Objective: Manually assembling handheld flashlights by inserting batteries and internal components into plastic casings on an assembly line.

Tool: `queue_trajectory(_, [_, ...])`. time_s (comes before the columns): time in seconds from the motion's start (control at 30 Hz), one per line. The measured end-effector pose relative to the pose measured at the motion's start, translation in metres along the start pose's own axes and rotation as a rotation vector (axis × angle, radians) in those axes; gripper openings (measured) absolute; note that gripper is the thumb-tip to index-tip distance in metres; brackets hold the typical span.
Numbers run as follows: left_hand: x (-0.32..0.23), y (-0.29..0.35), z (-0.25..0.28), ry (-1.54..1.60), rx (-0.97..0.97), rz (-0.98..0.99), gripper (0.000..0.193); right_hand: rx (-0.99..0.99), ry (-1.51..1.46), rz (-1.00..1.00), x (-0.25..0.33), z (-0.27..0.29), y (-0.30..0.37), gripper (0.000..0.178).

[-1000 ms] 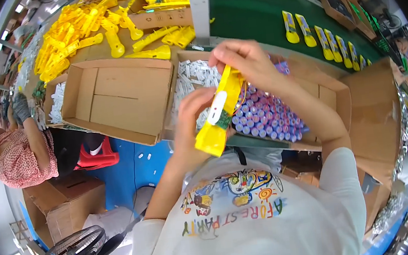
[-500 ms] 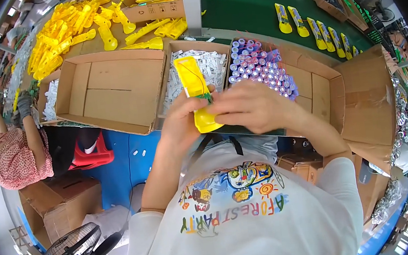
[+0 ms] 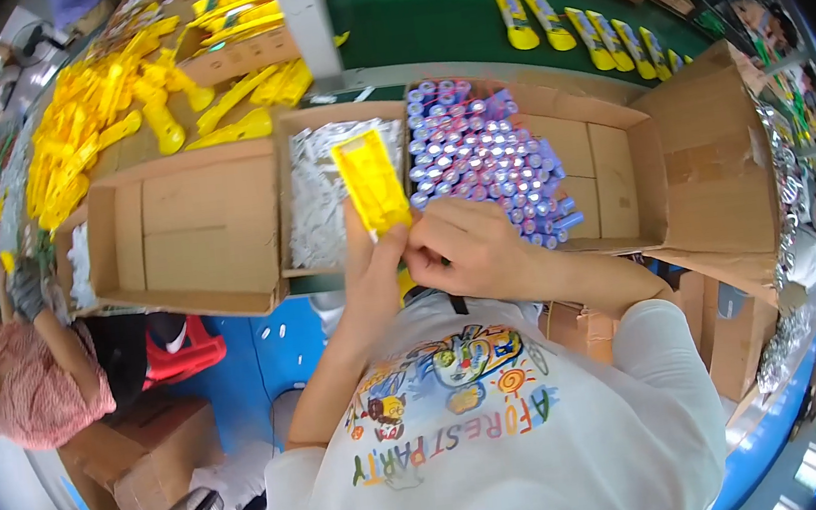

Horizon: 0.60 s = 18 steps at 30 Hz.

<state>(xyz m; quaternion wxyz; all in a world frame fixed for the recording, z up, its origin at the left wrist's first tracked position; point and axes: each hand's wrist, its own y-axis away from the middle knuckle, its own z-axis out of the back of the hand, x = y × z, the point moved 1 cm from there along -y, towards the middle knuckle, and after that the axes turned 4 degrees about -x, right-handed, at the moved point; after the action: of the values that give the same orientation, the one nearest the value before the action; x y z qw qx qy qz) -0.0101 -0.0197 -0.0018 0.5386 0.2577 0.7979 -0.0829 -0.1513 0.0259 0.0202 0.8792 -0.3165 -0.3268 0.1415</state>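
A yellow plastic casing, long and shallow, leans upright in my left hand, which grips its lower part with the thumb across the front. My right hand is closed close against the casing's lower end, its fingers curled inward. Whatever those fingers pinch is hidden behind the knuckles. Below my hands a small bit of yellow shows near my shirt. Just beyond the casing lie many small white plastic pieces in a cardboard box. To the right of them stand purple cylindrical cells with red wires, packed together.
An open cardboard box is at the left, with a heap of yellow casings behind it. Several filled yellow casings line a green belt. A metal post rises at the back. A co-worker sits at left.
The whole view has shifted. My right hand has moved down to the casing's lower end and curled tighter. The green board and dark wire seen on the casing before are now out of sight.
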Motion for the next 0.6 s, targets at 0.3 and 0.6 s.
queue_trajectory(0.3, [0.005,-0.008,-0.008,-0.032,0.186,-0.008,0.031,0.302,0.467,-0.121,-0.168,0.079,0.0,0.026])
queue_trajectory(0.6, [0.009,0.003,-0.011,0.076,0.155,0.062,0.043,-0.053,0.333,-0.092,-0.093,0.061,-0.019,0.023])
